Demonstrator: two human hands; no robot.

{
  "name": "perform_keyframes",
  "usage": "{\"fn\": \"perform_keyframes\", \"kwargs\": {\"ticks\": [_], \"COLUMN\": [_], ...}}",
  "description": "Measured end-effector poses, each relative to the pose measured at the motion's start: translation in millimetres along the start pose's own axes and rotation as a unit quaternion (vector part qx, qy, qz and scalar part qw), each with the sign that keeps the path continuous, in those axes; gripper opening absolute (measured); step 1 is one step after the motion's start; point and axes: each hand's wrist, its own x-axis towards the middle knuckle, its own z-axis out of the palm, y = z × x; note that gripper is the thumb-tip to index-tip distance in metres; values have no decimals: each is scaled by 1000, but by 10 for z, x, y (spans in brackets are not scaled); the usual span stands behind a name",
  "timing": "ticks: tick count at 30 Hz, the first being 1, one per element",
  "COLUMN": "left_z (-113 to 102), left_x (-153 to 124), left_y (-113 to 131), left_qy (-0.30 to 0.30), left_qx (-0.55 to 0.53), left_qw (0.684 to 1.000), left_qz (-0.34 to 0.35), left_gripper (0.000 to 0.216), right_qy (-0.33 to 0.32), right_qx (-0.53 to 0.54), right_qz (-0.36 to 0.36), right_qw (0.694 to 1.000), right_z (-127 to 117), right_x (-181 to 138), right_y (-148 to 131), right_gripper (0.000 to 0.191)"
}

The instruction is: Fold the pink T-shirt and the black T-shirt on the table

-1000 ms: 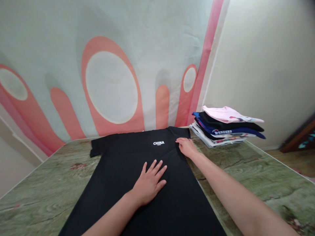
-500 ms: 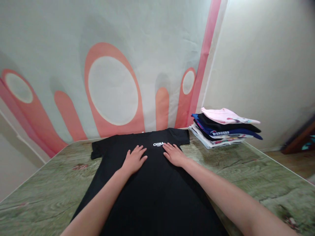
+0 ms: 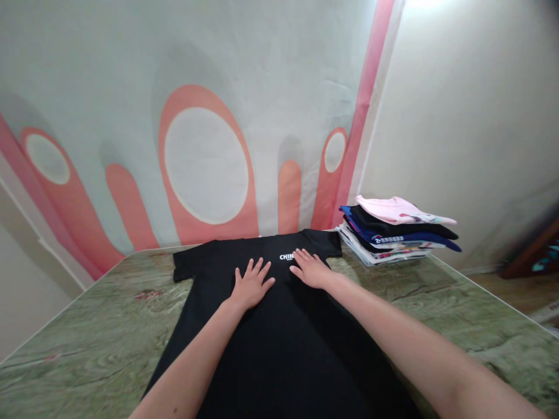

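Observation:
A black T-shirt (image 3: 279, 337) lies spread out in front of me, its short sleeves at the far end and its lower part running out of the bottom of the view. White lettering (image 3: 286, 256) shows on its chest, the last letters covered by fingers. My left hand (image 3: 250, 285) rests palm down on the left of the chest with the fingers spread. Flat on the right side, beside the lettering, is my right hand (image 3: 311, 270), fingers stretched out. Neither hand grips the cloth.
A stack of folded clothes (image 3: 395, 233), pink on top, stands at the table's back right, close to the right sleeve. The wood-patterned table (image 3: 100, 326) meets a wall covering (image 3: 271, 116) with coral shapes. Beyond the right edge lies a lower wooden floor (image 3: 489, 284).
The view has shifted slightly, so the shirt and wall appear a little differently placed. My right hand now covers more of the lettering. Both hands stay flat on the shirt.

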Motion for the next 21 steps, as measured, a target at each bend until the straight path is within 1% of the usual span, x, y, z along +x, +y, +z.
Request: {"fn": "perform_keyframes", "kwargs": {"ticks": [2,5,7,10,13,16,19,21], "left_z": [41,68,52,15,-8,-15,-10,-11], "left_x": [-9,-57,-119,-252,-367,-421,-471,-542], "left_y": [122,165,89,-84,-171,-101,35,99], "left_qy": [14,5,-3,3,-12,-29,-10,-1], "left_qx": [-4,-1,4,10,6,-1,8,14], "left_qw": [1000,1000,1000,1000,1000,999,999,998], "left_qz": [23,27,23,22,28,33,49,63], "left_gripper": [61,60,61,60,60,60,58,57], "right_qy": [22,24,27,32,6,-3,13,14], "right_qx": [7,-3,-12,-25,-29,-22,-23,-23], "right_qz": [-39,-44,-42,-43,-25,-16,-32,-38], "right_qw": [999,999,999,998,999,1000,999,999], "right_z": [77,190,212,170,102,65,61,55], "right_x": [-22,-129,-231,-379,-457,-467,-513,-606], "right_y": [-184,-313,-287,-165,-93,-143,-252,-311], "right_gripper": [64,64,66,69,69,70,66,64]}}
